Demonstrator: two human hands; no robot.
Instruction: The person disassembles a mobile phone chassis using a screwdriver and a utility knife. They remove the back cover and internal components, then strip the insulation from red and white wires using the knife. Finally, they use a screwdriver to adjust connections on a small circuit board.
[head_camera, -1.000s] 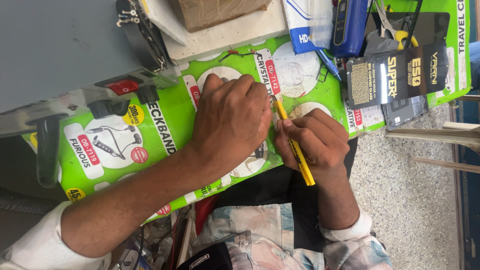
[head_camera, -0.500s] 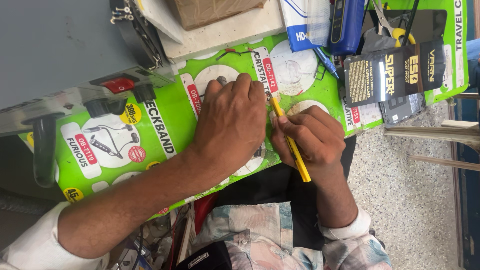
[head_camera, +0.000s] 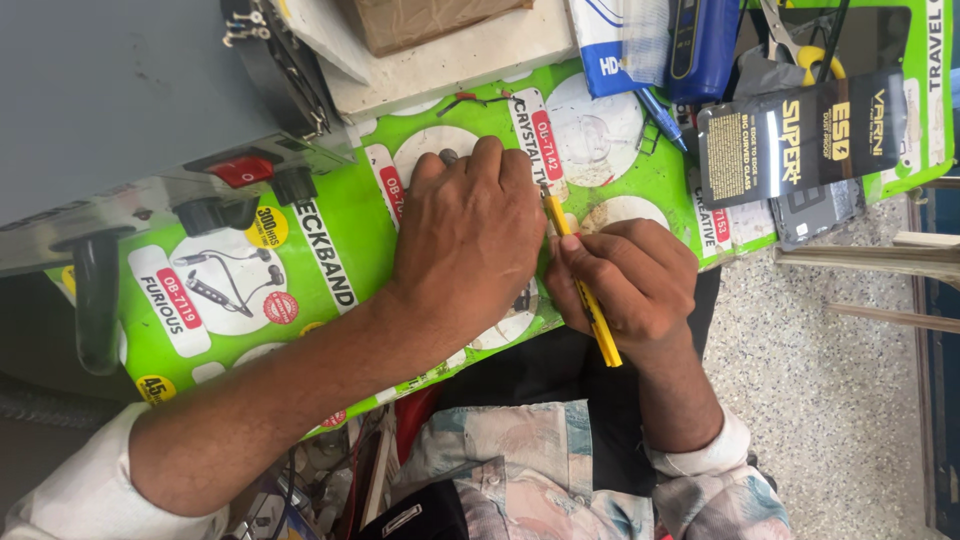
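My counter is covered by a bright green printed sheet (head_camera: 340, 250), with a grey machine (head_camera: 120, 110) at its far corner, a dark packet (head_camera: 800, 135) to the right and speckled floor (head_camera: 830, 380) beyond. Since a moment ago little has shifted: my left hand (head_camera: 465, 235) stays pressed flat, fingers curled over something I cannot see, and my right hand (head_camera: 625, 275) keeps gripping the yellow tool (head_camera: 585, 290), tip just beside the left fingers, so the work remains in one spot.

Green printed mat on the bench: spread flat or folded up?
Spread flat. The green printed mat lies open across the bench, its panels face up, with the left hand pressed on it and the right hand gripping a yellow tool.
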